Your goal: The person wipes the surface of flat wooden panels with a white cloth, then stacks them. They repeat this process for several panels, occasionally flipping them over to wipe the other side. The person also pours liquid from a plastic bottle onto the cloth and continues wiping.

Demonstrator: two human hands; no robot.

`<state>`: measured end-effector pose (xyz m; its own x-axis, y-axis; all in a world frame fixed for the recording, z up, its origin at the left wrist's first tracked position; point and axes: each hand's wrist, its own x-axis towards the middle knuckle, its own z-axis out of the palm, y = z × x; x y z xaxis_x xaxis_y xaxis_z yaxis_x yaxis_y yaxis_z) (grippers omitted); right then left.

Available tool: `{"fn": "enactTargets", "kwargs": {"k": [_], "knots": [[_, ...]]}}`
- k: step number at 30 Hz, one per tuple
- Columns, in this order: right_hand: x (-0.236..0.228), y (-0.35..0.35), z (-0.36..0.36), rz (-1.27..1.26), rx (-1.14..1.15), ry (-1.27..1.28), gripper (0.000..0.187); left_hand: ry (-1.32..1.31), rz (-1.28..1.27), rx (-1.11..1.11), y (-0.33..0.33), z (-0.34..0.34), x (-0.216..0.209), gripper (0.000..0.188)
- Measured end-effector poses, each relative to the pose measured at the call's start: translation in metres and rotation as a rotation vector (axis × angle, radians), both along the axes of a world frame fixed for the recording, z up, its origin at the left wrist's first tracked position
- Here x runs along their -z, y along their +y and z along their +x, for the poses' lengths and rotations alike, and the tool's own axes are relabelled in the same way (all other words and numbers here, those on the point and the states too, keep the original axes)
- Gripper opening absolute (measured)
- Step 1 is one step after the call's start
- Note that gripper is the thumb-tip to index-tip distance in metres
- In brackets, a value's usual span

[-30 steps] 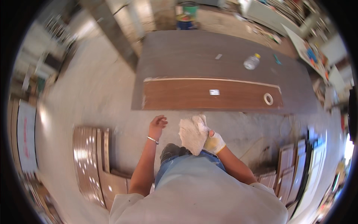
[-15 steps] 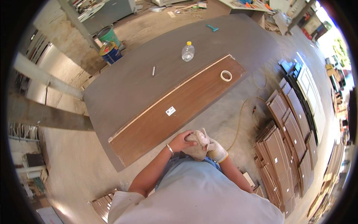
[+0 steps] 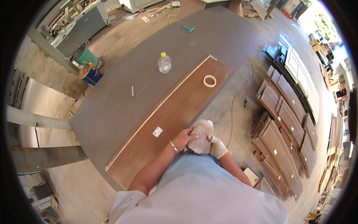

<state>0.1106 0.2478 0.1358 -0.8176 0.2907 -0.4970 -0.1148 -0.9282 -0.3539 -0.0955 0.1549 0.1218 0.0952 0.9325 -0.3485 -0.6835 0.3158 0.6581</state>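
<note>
- Two hands grip one pale cloth wad (image 3: 202, 135) in front of the person's waist, just beyond the near edge of the dark table (image 3: 112, 98).
- Bare but for a bracelet (image 3: 173, 145) at the wrist, the left hand (image 3: 182, 139) closes its fingers on the left side of the pale cloth wad, thumb across the front.
- Inside a whitish glove (image 3: 220, 150), the right hand (image 3: 217, 146) pinches the opposite side with its thumb on the edge; its other fingers are mostly hidden.
- On the dark table lies a long brown board (image 3: 175, 115), near the left hand, bearing a white label (image 3: 157, 131) and a tape roll (image 3: 209, 86).
- Beyond the brown board, a clear bottle (image 3: 164, 65) with a yellow cap stands upright; a small white stick (image 3: 132, 90) and a teal tool (image 3: 189, 29) lie well apart.
- Brown panels (image 3: 278, 153) lie stacked on the floor to the right.
</note>
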Motion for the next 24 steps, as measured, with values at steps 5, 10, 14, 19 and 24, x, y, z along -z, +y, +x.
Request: {"fn": "enactTargets", "kwargs": {"k": [5, 10, 14, 19, 24], "knots": [[0.039, 0.103, 0.024, -0.024, 0.069, -0.115, 0.078, 0.762, -0.303, 0.103, 0.111, -0.032, 0.050, 0.044], [0.045, 0.215, 0.085, 0.072, 0.085, -0.316, 0.078, 1.693, -0.156, -0.006, 0.269, -0.003, 0.102, 0.051], [0.037, 0.277, 0.113, 0.181, 0.174, -0.233, 0.079, 1.941, -0.293, -0.048, 0.348, -0.006, 0.133, 0.037], [0.046, 0.327, 0.113, 0.068, 0.099, -0.443, 0.084, 1.739, -0.422, -0.011, 0.356, -0.015, 0.128, 0.015], [0.056, 0.340, 0.094, 0.166, 0.058, -0.352, 0.074, 1.876, -0.519, -0.457, 0.390, -0.132, 0.118, 0.011]]}}
